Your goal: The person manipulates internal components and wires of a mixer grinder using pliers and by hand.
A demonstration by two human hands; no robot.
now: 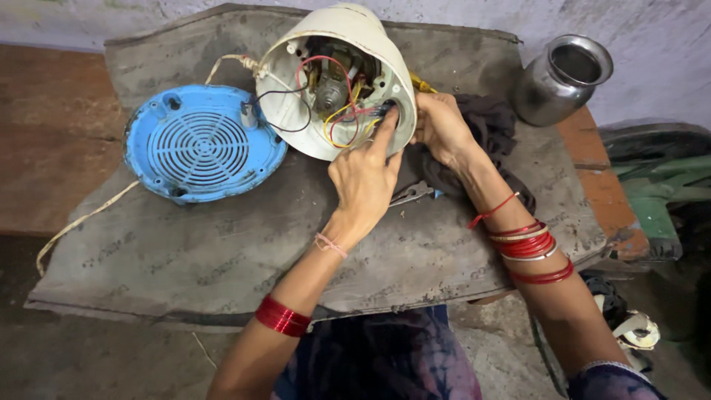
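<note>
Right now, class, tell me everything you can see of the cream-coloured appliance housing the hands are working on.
The cream housing looks like plastic, rounded, lying tilted on the grey board with its open underside facing the camera. Inside show a motor and loose red, yellow and black wires. A pale cord leaves its left side. The left hand pokes a finger in at the rim; the right hand steadies its right edge. Its blue vented base plate lies detached beside it.

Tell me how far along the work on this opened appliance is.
Done: blue base cover lies off, beside the cream housing. In hand: left hand fingers the wiring inside, right hand steadies the rim. Left: housing open, cover not refitted.
</note>
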